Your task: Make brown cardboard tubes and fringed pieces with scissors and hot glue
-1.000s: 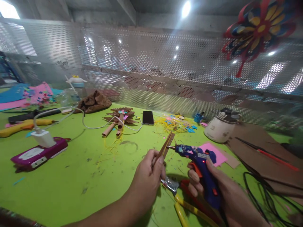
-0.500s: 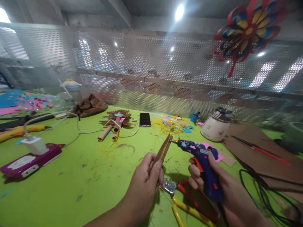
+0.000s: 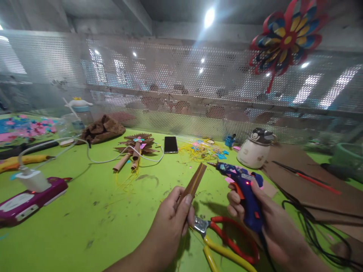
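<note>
My left hand pinches a folded strip of brown cardboard, its far end tilted up and away, with a thin yellow string along its middle. In my right hand is a blue hot glue gun with an orange trigger and a lit red light. The gun's metal nozzle points left, a short gap from the strip's far end. Scissors with one red and one yellow handle lie on the green table, just below my hands and partly hidden by my left hand.
Beyond my hands lie a phone, a brown paper figure and tangled yellow strings. A white jug and brown cardboard sheets are at the right. A purple power strip with a white charger sits left.
The glue gun's nozzle has come away from the cardboard strip, leaving a gap. The view has shifted slightly, and more of the scissors' red handle shows.
</note>
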Demonstrator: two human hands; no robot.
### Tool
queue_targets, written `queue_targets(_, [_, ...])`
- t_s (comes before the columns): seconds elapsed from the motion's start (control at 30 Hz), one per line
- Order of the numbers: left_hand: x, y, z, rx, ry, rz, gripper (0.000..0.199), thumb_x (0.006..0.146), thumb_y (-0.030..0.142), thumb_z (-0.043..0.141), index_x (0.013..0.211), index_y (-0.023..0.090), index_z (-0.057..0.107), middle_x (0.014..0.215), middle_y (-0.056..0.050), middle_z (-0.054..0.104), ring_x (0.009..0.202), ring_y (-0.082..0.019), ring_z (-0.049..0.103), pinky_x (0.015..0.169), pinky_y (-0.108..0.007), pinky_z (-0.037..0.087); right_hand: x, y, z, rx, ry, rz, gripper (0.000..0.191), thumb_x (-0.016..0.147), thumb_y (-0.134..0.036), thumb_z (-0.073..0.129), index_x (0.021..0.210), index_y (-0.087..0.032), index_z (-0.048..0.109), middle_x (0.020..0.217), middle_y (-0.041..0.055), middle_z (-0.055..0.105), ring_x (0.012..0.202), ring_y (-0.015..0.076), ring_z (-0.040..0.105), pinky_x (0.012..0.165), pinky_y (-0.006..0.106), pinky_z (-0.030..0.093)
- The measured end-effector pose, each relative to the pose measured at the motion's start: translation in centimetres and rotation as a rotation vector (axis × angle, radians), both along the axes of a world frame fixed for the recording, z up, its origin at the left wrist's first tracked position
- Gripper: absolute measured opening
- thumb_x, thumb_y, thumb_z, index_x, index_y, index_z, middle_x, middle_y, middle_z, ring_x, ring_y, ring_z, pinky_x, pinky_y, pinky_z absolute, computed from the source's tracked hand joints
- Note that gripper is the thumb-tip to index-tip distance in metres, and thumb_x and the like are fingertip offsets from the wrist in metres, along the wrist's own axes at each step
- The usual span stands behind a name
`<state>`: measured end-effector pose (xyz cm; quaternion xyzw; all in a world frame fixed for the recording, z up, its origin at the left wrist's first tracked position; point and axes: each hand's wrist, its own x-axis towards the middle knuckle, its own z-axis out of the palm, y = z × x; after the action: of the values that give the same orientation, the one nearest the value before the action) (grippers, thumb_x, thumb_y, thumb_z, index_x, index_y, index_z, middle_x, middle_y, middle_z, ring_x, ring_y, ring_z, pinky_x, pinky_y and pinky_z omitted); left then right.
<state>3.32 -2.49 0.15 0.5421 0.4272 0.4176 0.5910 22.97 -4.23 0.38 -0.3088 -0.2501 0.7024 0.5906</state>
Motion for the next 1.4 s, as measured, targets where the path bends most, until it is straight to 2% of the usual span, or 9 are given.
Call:
queue_targets(0.17, [0.0, 0.2, 0.0, -0.015, -0.069, 0.002, 0.026, 0.087, 0.042, 0.048, 0.076, 0.020, 0.041, 0.052, 0.007, 0.043, 0.044, -0.006, 0.031, 0.048, -0.020, 0.029, -0.2, -0.6, 0.6, 0.022, -0.009, 0.011, 0.031, 0.086, -0.043, 0.054, 0.092, -0.016, 0.067, 0.069, 0.0030, 0.056, 0.060, 0.0139, 0.048, 0.061, 0.027, 0.047])
queue_targets(0.37, [-0.2, 0.5, -0.7, -0.036, -0.053, 0.011, 0.029, 0.084, 0.048, 0.050, 0.080, 0.020, 0.044, 0.056, 0.006, 0.046, 0.042, -0.006, 0.029, 0.042, -0.020, 0.023, -1.5, -1.1, 1.0, -0.093, -0.076, 0.059, 0.032, 0.082, -0.045, 0.058, 0.079, -0.014, 0.066, 0.062, 0.0023, 0.054, 0.057, 0.0148, 0.049, 0.054, 0.025, 0.044])
queue_targets(0.63, [-0.1, 0.1, -0.2, -0.039, -0.028, 0.007, 0.028, 0.085, 0.046, 0.051, 0.085, 0.018, 0.046, 0.055, 0.006, 0.045, 0.046, -0.007, 0.032, 0.044, -0.020, 0.023, -0.2, -0.3, 0.3, -0.022, -0.011, 0.041, 0.032, 0.086, -0.044, 0.055, 0.091, -0.016, 0.068, 0.070, 0.0028, 0.058, 0.061, 0.0139, 0.049, 0.065, 0.027, 0.046])
queue_targets(0.8, [0.0, -0.1, 0.0, -0.073, -0.039, 0.011, 0.031, 0.085, 0.049, 0.050, 0.081, 0.019, 0.044, 0.056, 0.005, 0.047, 0.047, -0.006, 0.032, 0.046, -0.019, 0.025, 0.4, 0.0, 0.2, 0.025, 0.032, 0.028, 0.032, 0.090, -0.041, 0.049, 0.097, -0.016, 0.068, 0.073, 0.0035, 0.058, 0.059, 0.0122, 0.047, 0.065, 0.028, 0.046])
queue_targets(0.93, [0.0, 0.0, 0.3, -0.078, -0.041, 0.042, 0.031, 0.084, 0.050, 0.051, 0.082, 0.019, 0.045, 0.055, 0.006, 0.046, 0.045, -0.006, 0.031, 0.044, -0.020, 0.021, 0.1, -0.6, 0.6, 0.037, -0.007, 0.033, 0.030, 0.087, -0.043, 0.053, 0.088, -0.016, 0.067, 0.070, 0.0028, 0.056, 0.058, 0.0124, 0.047, 0.061, 0.027, 0.045])
queue_targets(1.07, [-0.1, 0.1, 0.4, -0.060, -0.033, 0.044, 0.030, 0.083, 0.049, 0.053, 0.082, 0.020, 0.046, 0.055, 0.006, 0.045, 0.043, -0.006, 0.031, 0.042, -0.021, 0.020, -0.6, -1.1, 0.9, -0.009, -0.175, 0.066, 0.041, 0.085, -0.050, 0.052, 0.070, -0.014, 0.064, 0.059, 0.0019, 0.050, 0.057, 0.0140, 0.050, 0.052, 0.023, 0.041])
queue_targets(1.13, [-0.2, 0.1, 0.3, -0.052, -0.025, 0.037, 0.029, 0.083, 0.048, 0.052, 0.082, 0.019, 0.047, 0.055, 0.007, 0.044, 0.043, -0.006, 0.030, 0.042, -0.021, 0.020, -0.8, -1.1, 0.9, -0.021, -0.241, 0.073, 0.045, 0.085, -0.053, 0.050, 0.067, -0.014, 0.062, 0.057, 0.0016, 0.049, 0.057, 0.0150, 0.052, 0.047, 0.021, 0.037])
queue_targets(1.3, [-0.3, 0.0, 0.2, -0.014, 0.014, 0.025, 0.026, 0.087, 0.044, 0.049, 0.081, 0.019, 0.047, 0.055, 0.006, 0.044, 0.044, -0.006, 0.031, 0.043, -0.021, 0.022, -0.8, -0.9, 1.0, -0.001, -0.192, 0.017, 0.039, 0.084, -0.050, 0.055, 0.066, -0.015, 0.061, 0.062, 0.0015, 0.052, 0.057, 0.0136, 0.051, 0.056, 0.024, 0.041])
queue_targets(1.4, [-0.2, 0.0, 0.2, 0.003, 0.047, 0.031, 0.026, 0.087, 0.044, 0.048, 0.080, 0.019, 0.047, 0.056, 0.006, 0.044, 0.044, -0.007, 0.031, 0.043, -0.022, 0.022, -0.7, -0.8, 1.1, -0.002, -0.138, -0.003, 0.034, 0.079, -0.048, 0.062, 0.069, -0.015, 0.062, 0.065, 0.0009, 0.053, 0.055, 0.0119, 0.047, 0.056, 0.025, 0.041])
